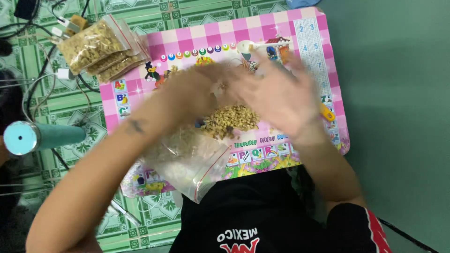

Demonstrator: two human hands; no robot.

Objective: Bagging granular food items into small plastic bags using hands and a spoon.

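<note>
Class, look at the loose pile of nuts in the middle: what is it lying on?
The nut pile lies on a pink checked children's mat. The blurred left hand and right hand cover part of it.

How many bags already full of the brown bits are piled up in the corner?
3 that show, maybe more underneath: the top bag, a second bag poking out below it, and a third bag at the bottom, beside the pink board.

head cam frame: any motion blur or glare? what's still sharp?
Head view: both hands smear with motion blur, the left hand and right hand most; the loose nut pile between them is soft. The filled bags top left and the pink mat stay sharp. Lighting even, slight sheen on the open plastic bag, no hard shadows.
</note>
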